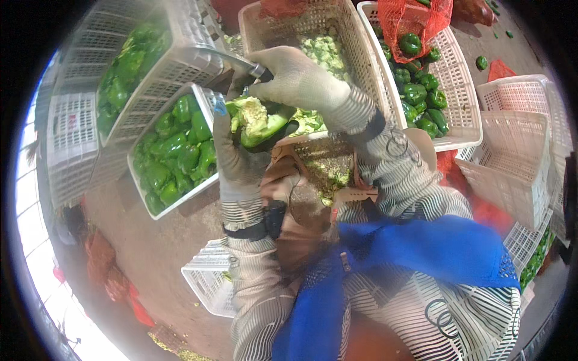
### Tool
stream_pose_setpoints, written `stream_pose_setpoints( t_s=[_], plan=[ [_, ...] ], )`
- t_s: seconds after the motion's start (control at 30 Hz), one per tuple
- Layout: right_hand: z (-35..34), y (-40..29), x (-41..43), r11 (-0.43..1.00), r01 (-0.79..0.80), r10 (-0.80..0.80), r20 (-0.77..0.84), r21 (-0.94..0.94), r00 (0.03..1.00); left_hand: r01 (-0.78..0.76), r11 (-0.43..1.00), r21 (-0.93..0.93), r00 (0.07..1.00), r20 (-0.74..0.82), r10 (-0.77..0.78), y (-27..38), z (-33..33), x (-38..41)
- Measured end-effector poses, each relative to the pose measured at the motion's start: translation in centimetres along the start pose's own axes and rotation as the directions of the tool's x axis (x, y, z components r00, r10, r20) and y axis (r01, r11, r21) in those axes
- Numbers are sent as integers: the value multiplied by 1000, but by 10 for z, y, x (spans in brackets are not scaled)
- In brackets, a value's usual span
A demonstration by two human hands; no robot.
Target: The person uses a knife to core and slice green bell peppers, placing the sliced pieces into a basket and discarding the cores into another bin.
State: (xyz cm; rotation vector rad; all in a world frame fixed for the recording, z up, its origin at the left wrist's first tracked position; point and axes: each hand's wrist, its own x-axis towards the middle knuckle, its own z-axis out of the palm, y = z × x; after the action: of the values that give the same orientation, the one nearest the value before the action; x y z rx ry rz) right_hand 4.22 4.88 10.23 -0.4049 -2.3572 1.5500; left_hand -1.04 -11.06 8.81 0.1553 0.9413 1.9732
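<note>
My left hand (241, 162), in a pale work glove with darkened fingers and a bit of blue tape, holds a cut green bell pepper (267, 122). The pepper's pale seed core faces up. Just above it, my gloved right hand (301, 74) grips the dark handle of a knife (253, 67), whose blade points up and left, away from the pepper. Beneath and beyond both hands stands a white plastic crate (311, 18) holding pale pepper cores (323, 52). The lower fingers of my left hand are partly hidden by the pepper.
To the left, a white crate (167, 210) holds whole green peppers (176, 144), beside stacked crates (72, 122). On the right, a crate (460, 90) contains peppers and a red mesh bag (413, 22). More crates (515, 140) stand far right; another (210, 275) lies low left.
</note>
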Motion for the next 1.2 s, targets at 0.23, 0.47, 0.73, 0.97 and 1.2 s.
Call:
stream_pose_setpoints(
  t_s=[0.23, 0.47, 0.73, 0.97, 1.2],
  plan=[
    [-18, -55, -108, 963, 84, -108, 81, 257, 991, -464, 848, 256, 874, -24, 485, -25, 47, -66],
    [-1, -76, -165, 970, 237, -239, 33, 48, 971, -356, 756, 549, 927, 106, 360, -31, 71, -141],
    [39, -53, -208, 927, 66, -108, 93, 368, 990, -473, 553, 686, 790, 52, 611, -61, 57, -175],
    [42, -46, -215, 934, -61, 17, 127, 351, 992, -403, 119, 908, 713, 230, 662, -80, 36, -174],
    [32, -16, -201, 707, -187, 54, 211, 682, 976, -275, 916, 293, 953, -45, 301, -80, 27, -155]
  ],
)
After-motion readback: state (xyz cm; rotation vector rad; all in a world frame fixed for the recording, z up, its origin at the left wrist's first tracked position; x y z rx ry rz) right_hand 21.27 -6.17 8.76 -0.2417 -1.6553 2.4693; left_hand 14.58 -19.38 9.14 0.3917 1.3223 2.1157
